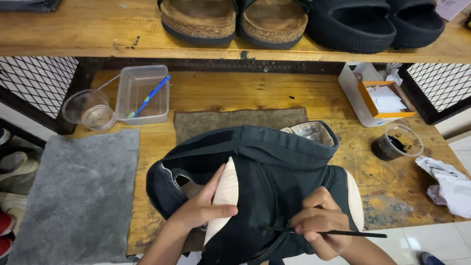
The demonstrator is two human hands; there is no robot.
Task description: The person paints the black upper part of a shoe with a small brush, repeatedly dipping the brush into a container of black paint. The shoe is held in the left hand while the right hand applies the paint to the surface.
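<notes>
- The dark cap (pixel 274 162) lies in the middle of the wooden worktop (pixel 235 93), partly over a brown felt mat (pixel 211 122), with its light inner lining showing at the top.
- The left hand (pixel 203 208) has its grip closed on a cream panel (pixel 225 194) at the cap's opening, thumb on top and fingers beneath.
- The right hand (pixel 319 223) pinches a thin black brush (pixel 338 232), its tip touching the dark fabric near the lower edge.
- A clear cup of black liquid (pixel 396 142) stands to the right, near a crumpled white cloth (pixel 449 184).
- A grey towel (pixel 78 196) lies to the left; behind it sit an empty clear cup (pixel 91 110) and a clear tub (pixel 142 93) holding a blue toothbrush (pixel 149 95).
- Sandals (pixel 235 19) rest on the shelf above.
</notes>
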